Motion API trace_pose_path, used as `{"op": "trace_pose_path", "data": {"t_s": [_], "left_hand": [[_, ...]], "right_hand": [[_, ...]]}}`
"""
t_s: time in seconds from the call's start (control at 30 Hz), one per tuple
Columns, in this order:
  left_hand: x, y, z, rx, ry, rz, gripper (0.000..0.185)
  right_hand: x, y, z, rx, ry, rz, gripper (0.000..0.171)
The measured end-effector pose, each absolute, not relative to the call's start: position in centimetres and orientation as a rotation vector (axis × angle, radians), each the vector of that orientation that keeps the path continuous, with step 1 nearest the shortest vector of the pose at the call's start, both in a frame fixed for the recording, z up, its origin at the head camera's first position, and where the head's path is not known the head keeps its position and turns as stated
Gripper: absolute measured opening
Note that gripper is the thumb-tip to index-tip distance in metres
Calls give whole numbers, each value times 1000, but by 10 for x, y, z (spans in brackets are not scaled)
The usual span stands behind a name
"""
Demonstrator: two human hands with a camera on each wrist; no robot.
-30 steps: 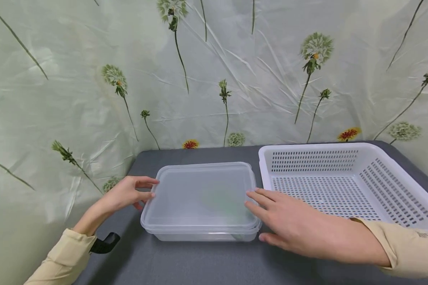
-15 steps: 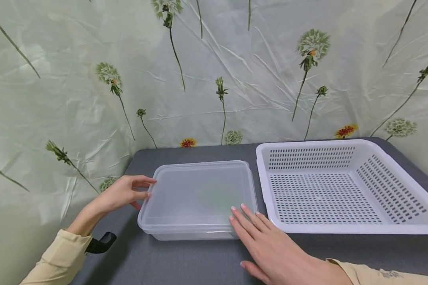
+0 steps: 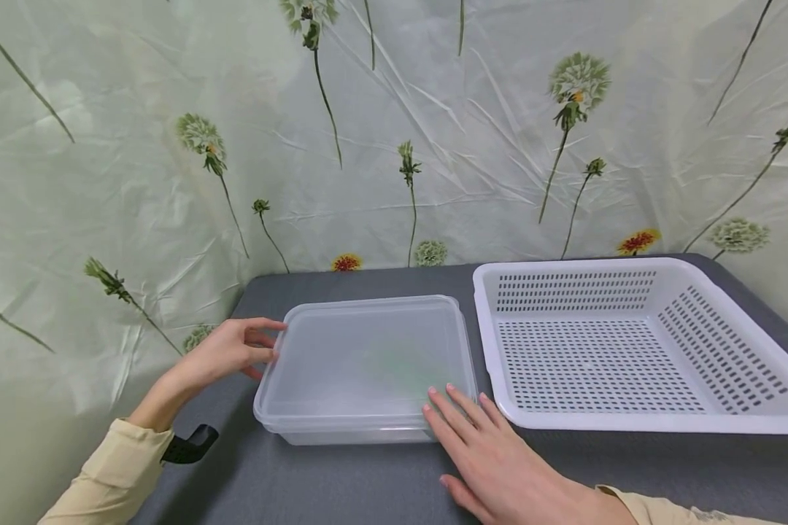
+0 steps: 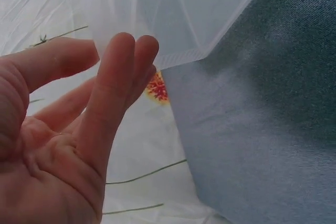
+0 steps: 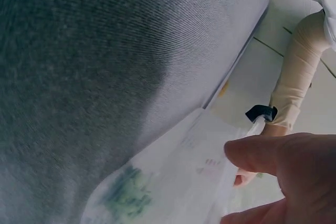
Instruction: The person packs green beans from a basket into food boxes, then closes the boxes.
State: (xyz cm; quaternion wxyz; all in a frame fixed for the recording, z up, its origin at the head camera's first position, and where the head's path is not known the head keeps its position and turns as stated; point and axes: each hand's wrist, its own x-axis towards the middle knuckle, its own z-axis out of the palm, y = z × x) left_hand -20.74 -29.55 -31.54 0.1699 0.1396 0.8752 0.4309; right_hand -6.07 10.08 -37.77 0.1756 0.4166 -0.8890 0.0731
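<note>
The right hand (image 3: 499, 456) is being laid flat, fingers straight and slightly spread, with its fingertips (image 3: 448, 399) on the near right corner of the lidded clear container (image 3: 366, 364). The left hand (image 3: 226, 351) is being held at the container's left edge, fingers loosely curled toward the rim; a firm pinch cannot be told. The lid is judged to be about to be freed, which is calling for a grip under its lip. The container is being kept on the grey table (image 3: 341, 481), just beside the white perforated basket (image 3: 729, 419). Beyond, a flower-printed sheet (image 3: 433, 131) is hanging.
</note>
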Motion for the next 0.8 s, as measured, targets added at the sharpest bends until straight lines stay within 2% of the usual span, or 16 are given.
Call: {"op": "trace_pose_path", "data": {"t_s": [0.27,0.4,0.5,0.8], "left_hand": [[-212,-285,-310,396,2570,1083,51],[-214,-282,-307,409,2566,1051,51],[-214,-281,-304,396,2568,1042,52],[-211,-279,-308,366,2558,1100,48]], "right_hand": [[-60,103,-382,1189,-2483,363,76],[-62,104,-384,1205,-2430,378,63],[-64,102,-384,1224,-2385,384,59],[-65,105,-385,1202,-2387,376,63]]}}
